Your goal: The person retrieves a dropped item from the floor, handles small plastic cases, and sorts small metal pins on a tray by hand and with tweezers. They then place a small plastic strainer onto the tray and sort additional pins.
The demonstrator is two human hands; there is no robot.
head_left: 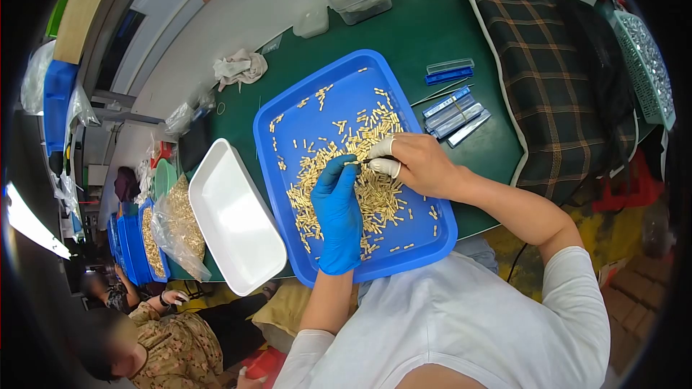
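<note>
The left hand (337,216), in a blue glove, is hovering over the middle of a blue tray (342,97), its fingers pinching together on a small brass-coloured piece (354,163). The right hand (422,166), wearing white covers on its thumb and forefinger, is meeting it from the right, its fingers closing on a slim dark thing (365,161) too small to make out. Beneath both hands, many loose brass-coloured pieces (382,209) are lying heaped in the tray, a few scattering toward its edges.

The tray is resting on a green counter (425,29) at the centre of the frame. A white tray (234,223) is standing just beside it, left of centre. Flat blue cases (454,115) are lying right of centre, a checked cloth (533,75) is covering something at upper right, and a lidded clear box (359,1) is sitting at top centre. Another person (176,338) in a patterned shirt is appearing at lower left.
</note>
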